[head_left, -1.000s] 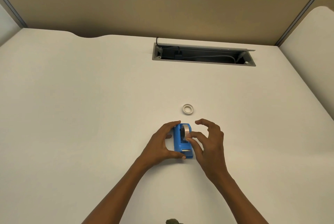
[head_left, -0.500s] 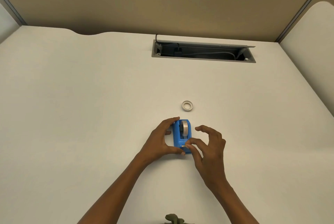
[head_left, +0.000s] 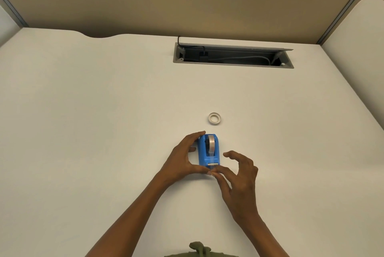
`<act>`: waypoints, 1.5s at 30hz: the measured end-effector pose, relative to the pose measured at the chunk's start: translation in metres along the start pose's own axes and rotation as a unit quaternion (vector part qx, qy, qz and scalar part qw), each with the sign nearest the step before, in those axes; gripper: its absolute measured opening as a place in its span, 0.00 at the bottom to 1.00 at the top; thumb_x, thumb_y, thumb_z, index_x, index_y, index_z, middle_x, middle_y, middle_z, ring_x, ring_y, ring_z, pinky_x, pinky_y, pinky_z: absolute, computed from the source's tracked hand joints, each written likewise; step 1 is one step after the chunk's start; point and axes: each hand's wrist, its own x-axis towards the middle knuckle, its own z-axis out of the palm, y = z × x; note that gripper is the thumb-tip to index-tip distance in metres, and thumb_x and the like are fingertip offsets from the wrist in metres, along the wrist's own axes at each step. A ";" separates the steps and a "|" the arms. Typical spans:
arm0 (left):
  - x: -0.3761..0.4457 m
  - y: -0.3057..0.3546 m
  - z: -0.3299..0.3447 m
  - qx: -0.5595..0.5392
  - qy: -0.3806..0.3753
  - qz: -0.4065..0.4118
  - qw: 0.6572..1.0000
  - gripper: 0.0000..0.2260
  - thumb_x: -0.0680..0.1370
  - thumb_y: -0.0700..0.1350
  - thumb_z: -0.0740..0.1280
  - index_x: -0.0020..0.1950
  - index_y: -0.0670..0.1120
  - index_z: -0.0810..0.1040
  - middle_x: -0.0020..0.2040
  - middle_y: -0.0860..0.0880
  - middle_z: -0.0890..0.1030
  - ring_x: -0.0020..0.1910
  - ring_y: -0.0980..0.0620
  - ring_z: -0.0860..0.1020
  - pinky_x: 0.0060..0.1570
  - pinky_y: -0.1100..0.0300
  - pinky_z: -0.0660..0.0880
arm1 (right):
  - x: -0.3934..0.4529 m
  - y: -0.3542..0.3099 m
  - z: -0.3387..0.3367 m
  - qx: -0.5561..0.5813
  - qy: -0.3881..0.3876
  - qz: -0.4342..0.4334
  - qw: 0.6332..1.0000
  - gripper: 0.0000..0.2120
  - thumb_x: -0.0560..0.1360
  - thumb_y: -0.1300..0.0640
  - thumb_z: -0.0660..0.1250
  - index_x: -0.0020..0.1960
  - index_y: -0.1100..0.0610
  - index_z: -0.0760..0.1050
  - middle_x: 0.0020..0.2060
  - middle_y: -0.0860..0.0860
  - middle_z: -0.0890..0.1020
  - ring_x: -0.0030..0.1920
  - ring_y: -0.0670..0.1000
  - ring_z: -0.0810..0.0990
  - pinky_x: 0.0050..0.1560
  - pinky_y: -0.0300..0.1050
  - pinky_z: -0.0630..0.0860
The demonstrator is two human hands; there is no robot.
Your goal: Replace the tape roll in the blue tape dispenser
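Observation:
The blue tape dispenser (head_left: pixel 208 152) stands on the white desk (head_left: pixel 104 132) with a tape roll (head_left: pixel 211 142) seated in it. A strip of tape runs from the roll down to the cutter at its near end. My left hand (head_left: pixel 182 160) grips the dispenser from its left side, fingers at the far end and thumb at the near end. My right hand (head_left: pixel 239 175) pinches the tape end just below the cutter with thumb and forefinger, its other fingers spread. A bare white tape ring (head_left: pixel 214 118) lies flat on the desk beyond the dispenser.
An open cable tray (head_left: pixel 232 57) with cords is recessed in the desk at the back. A tan partition wall (head_left: pixel 187 3) with a blue sign rises behind it. Another desk surface (head_left: pixel 357 45) adjoins on the right.
My right hand has drawn back from the roll toward me, pulling the tape end down past the cutter. My left hand has kept its hold on the dispenser.

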 end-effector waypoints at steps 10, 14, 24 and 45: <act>-0.001 0.002 0.000 0.008 0.000 0.002 1.000 0.39 0.61 0.49 0.80 0.65 0.62 0.62 0.64 0.60 0.69 0.60 0.61 0.71 0.53 0.79 0.67 | -0.002 0.007 0.003 0.001 0.001 -0.009 1.000 0.11 0.72 0.48 0.64 0.47 0.51 0.83 0.59 0.50 0.72 0.58 0.51 0.71 0.57 0.32 0.57; -0.001 0.002 0.000 0.013 -0.005 0.003 1.000 0.40 0.61 0.50 0.79 0.65 0.64 0.60 0.63 0.61 0.69 0.60 0.64 0.71 0.53 0.79 0.67 | 0.000 0.006 0.002 -0.007 -0.001 -0.017 1.000 0.11 0.72 0.48 0.64 0.47 0.50 0.83 0.59 0.49 0.72 0.57 0.51 0.71 0.52 0.37 0.59; -0.003 0.003 -0.004 0.044 -0.051 -0.010 0.998 0.44 0.62 0.49 0.79 0.65 0.69 0.53 0.66 0.64 0.64 0.64 0.64 0.67 0.54 0.80 0.64 | 0.001 0.007 0.003 -0.039 0.000 -0.042 0.998 0.08 0.71 0.51 0.66 0.47 0.51 0.82 0.60 0.51 0.73 0.55 0.53 0.74 0.50 0.40 0.58; 0.012 0.020 -0.010 0.193 0.058 0.000 0.980 0.24 0.80 0.49 0.56 0.74 0.51 0.52 0.76 0.54 0.53 0.75 0.56 0.51 0.67 0.67 0.49 | 0.015 0.027 -0.028 0.043 -0.014 0.063 0.997 0.11 0.71 0.46 0.66 0.48 0.49 0.82 0.58 0.48 0.75 0.48 0.44 0.74 0.51 0.41 0.67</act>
